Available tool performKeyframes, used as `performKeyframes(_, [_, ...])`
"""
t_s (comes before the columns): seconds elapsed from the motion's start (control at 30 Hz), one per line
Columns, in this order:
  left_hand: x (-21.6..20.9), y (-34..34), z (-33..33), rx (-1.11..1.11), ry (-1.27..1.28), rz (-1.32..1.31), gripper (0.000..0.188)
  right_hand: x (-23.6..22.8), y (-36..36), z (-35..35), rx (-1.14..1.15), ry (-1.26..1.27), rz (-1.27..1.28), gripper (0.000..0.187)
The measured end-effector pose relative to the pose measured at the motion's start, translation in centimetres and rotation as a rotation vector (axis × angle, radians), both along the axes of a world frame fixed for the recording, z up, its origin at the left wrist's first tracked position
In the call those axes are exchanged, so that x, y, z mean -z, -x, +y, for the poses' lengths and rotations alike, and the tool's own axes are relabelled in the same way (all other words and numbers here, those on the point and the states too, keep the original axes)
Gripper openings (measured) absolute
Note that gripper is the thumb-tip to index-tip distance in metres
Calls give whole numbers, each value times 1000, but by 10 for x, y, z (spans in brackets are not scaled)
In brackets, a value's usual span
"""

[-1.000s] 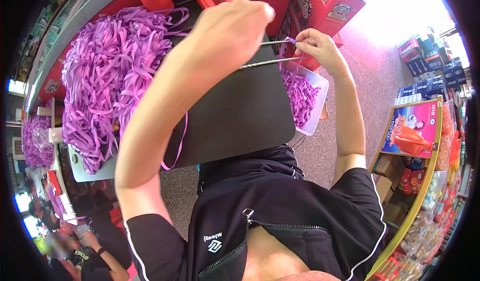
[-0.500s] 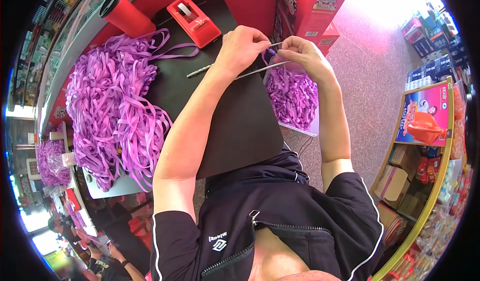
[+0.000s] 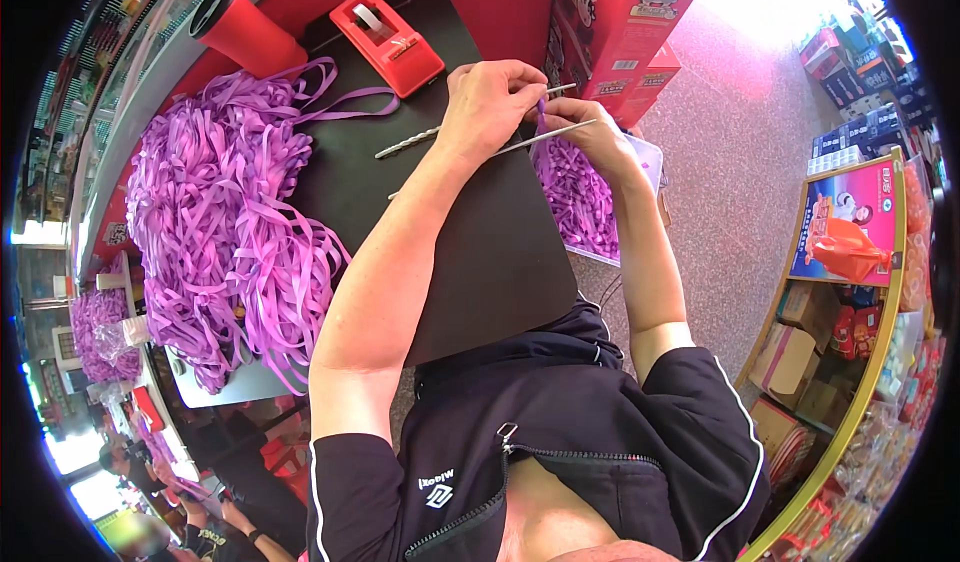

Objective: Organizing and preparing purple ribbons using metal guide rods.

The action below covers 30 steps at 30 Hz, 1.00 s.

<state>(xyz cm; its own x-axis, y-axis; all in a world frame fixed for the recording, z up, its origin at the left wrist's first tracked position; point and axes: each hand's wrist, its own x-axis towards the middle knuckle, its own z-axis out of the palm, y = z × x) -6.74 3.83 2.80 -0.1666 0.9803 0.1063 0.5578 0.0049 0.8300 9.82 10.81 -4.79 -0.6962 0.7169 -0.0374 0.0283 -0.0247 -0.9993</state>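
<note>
At the far left, a large heap of purple ribbon strips [image 3: 225, 222] spills over the edge of the black board [image 3: 480, 242] that serves as the work surface. Behind the heap stands a red cup [image 3: 240, 30], and just right of it a red tape dispenser [image 3: 388, 40] sits on the board's far end.

Near the board's middle, a thin metal rod [image 3: 405, 143] lies flat, with its far end passing under the left hand [image 3: 492, 102]. That hand's fingers are curled and pressed together, pinching a short purple ribbon piece [image 3: 541, 112] at its top. The right hand [image 3: 590, 132], touching the left at the fingertips, pinches the same ribbon piece from the other side and steadies a second thin rod [image 3: 535, 142] that angles beneath both hands.

Judging from this, the work goes best if the ribbon is kept taut between the two pinches, close to the rod, so that it winds or folds evenly and does not slip.

Below the right hand, a clear tray [image 3: 640, 177] holds more purple ribbon, and a red carton [image 3: 620, 22] stands just beyond.
</note>
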Motion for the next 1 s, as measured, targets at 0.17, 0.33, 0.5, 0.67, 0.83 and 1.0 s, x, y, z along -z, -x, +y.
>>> performKeyframes(0.17, [6,0,0,-5,-61,55,22,34,-10,-4,98,-211,-193,28])
performKeyframes(0.33, [7,-1,1,4,-67,43,22,81,-22,-16,219,-260,-225,25])
performKeyframes(0.5, [4,-3,1,-5,-27,92,25,103,-25,-19,276,-190,-109,21])
performKeyframes(0.67, [2,-3,-1,-15,-2,53,23,101,-25,-19,337,-112,-11,18])
performKeyframes(0.83, [2,-5,0,3,-21,22,21,112,-25,-16,308,-93,30,20])
performKeyframes(1.0, [3,-7,1,-14,12,-22,21,159,-24,-15,344,-167,-205,23])
